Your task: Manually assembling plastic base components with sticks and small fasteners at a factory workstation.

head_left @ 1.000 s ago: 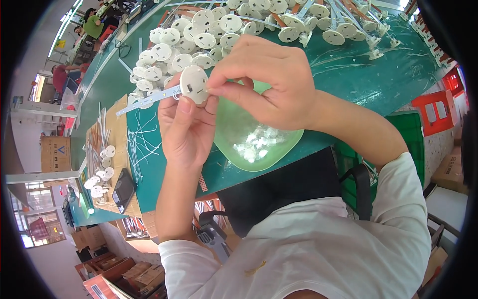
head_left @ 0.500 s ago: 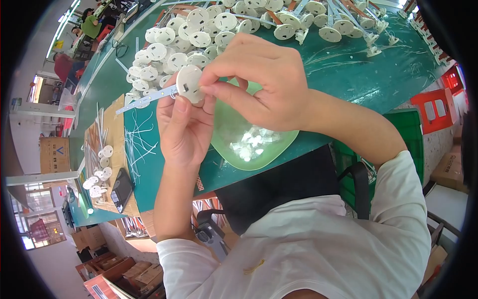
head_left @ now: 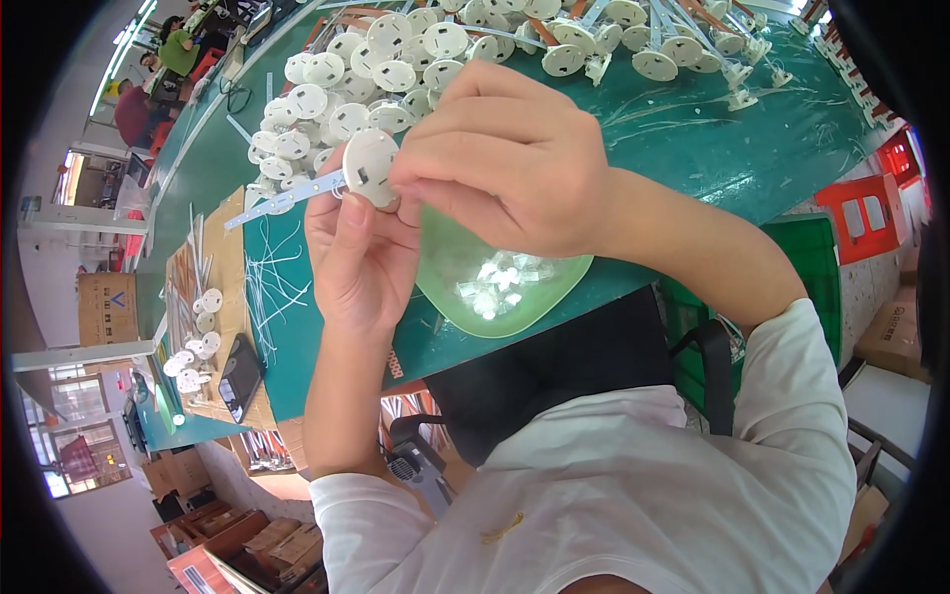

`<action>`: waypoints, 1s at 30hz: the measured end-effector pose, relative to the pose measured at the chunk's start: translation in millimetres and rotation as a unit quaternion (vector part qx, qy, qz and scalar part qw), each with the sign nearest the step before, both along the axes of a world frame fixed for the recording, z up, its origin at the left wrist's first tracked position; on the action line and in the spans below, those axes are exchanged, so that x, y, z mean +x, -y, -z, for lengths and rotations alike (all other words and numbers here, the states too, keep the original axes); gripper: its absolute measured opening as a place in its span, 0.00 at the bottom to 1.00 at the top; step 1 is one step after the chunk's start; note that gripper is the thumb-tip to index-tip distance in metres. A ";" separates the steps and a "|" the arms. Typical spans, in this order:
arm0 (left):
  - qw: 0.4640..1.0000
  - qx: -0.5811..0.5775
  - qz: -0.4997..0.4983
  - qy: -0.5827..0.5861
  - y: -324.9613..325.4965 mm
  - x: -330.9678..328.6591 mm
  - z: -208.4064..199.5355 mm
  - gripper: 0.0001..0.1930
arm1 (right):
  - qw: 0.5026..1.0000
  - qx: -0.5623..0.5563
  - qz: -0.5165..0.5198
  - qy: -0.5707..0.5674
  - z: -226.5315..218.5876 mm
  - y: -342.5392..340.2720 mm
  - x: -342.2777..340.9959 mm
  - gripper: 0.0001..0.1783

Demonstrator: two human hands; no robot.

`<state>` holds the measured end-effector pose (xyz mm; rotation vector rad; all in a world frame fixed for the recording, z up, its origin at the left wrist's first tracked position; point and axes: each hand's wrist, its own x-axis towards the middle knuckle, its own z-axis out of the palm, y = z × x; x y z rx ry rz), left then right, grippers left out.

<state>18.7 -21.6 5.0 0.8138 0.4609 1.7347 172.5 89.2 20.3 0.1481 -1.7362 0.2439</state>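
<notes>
Between thumb and fingers, my left hand (head_left: 361,252) grips a round white plastic disc (head_left: 370,166) with small dark slots, its face tilted toward me. A narrow LED strip (head_left: 282,200) runs from the disc out to the left. My right hand (head_left: 510,163) is pinched at the disc's right edge; whatever lies between its fingertips is hidden. Below the hands sits a light green tray (head_left: 539,315) holding small clear pieces (head_left: 505,282). A heap of similar white discs (head_left: 327,104) lies just beyond my left hand.
More discs with strips (head_left: 653,45) spread along the far side of the green table (head_left: 712,148). To the left are loose white wires (head_left: 269,282), cardboard (head_left: 233,267) and a dark phone (head_left: 240,376). A red stool (head_left: 866,213) and green crate (head_left: 807,267) stand at right. People work far left.
Both hands have shifted slightly left with the disc. The right fingers have curled in more closely at the disc's edge.
</notes>
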 end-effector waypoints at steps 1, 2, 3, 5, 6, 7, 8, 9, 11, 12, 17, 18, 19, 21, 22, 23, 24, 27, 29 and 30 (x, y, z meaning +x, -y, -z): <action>1.000 -0.001 0.000 0.000 0.7 -0.1 -0.5 0.25 | 1.000 -0.001 0.000 0.000 -0.4 -0.2 0.2 0.13; 1.000 -0.002 -0.005 -0.002 1.4 0.1 -1.7 0.25 | 1.000 0.016 0.006 0.003 -0.8 -0.8 0.6 0.13; 1.000 -0.003 -0.010 -0.004 1.8 0.2 -2.2 0.25 | 0.999 0.033 0.012 0.006 -1.1 -1.4 1.1 0.13; 1.000 0.004 -0.009 -0.007 1.9 -1.1 -1.0 0.25 | 0.999 0.039 0.018 0.007 -0.7 -1.4 1.9 0.14; 1.000 0.012 -0.006 -0.011 1.5 -1.8 -0.3 0.25 | 0.999 0.046 0.024 0.007 -0.3 -1.6 2.0 0.14; 1.000 0.012 -0.007 -0.010 1.6 -2.0 -0.6 0.25 | 0.999 0.045 0.024 0.007 -0.4 -1.7 2.1 0.14; 1.000 0.013 -0.013 -0.025 1.9 -1.8 -1.6 0.25 | 0.998 0.054 0.030 0.008 -0.7 -1.8 2.2 0.14; 0.999 0.014 -0.019 -0.040 2.2 -1.6 -2.1 0.25 | 0.997 0.063 0.035 0.009 -1.3 -1.9 2.5 0.14; 0.999 0.016 -0.018 -0.041 2.8 -2.0 -0.7 0.26 | 0.997 0.070 0.043 0.005 -0.8 -1.5 2.7 0.15; 0.999 0.019 -0.016 -0.044 2.7 -2.4 0.0 0.26 | 0.996 0.077 0.051 0.000 -0.6 -1.6 2.6 0.15; 1.000 0.007 -0.017 -0.021 4.2 0.6 -1.2 0.30 | 0.993 0.089 0.067 -0.036 2.4 -5.9 -6.6 0.12; 0.999 0.005 -0.026 -0.018 4.7 0.3 -1.2 0.31 | 0.988 0.102 0.089 -0.075 3.8 -6.1 -9.7 0.09; 0.999 0.009 -0.020 -0.050 4.3 -4.4 0.4 0.35 | 0.989 0.095 0.091 -0.072 4.6 -3.3 -9.1 0.09; 0.998 -0.004 -0.034 -0.057 5.7 -4.8 -0.5 0.37 | 0.990 0.087 0.094 -0.062 3.7 1.1 -2.8 0.09; 0.996 -0.008 -0.050 -0.068 6.1 -3.5 -1.9 0.39 | 0.990 0.083 0.096 -0.058 3.6 -2.1 -1.6 0.09; 0.992 -0.033 -0.078 -0.092 7.4 -1.0 -3.2 0.42 | 0.991 0.080 0.097 -0.053 3.6 -1.5 1.8 0.09; 0.992 -0.039 -0.076 -0.092 8.0 0.7 -4.9 0.42 | 0.991 0.078 0.099 -0.051 2.3 1.2 2.5 0.09; 0.993 -0.048 -0.085 -0.073 7.5 1.3 -4.7 0.44 | 0.991 0.079 0.101 -0.045 3.7 -1.4 12.3 0.10; 0.984 0.090 0.117 0.099 4.0 -2.5 -2.1 0.44 | 0.991 0.083 0.099 -0.045 6.5 -0.9 25.3 0.10; 0.984 0.088 0.117 0.097 6.0 -1.6 -2.0 0.44 | 0.990 0.085 0.099 -0.045 5.2 3.7 19.0 0.10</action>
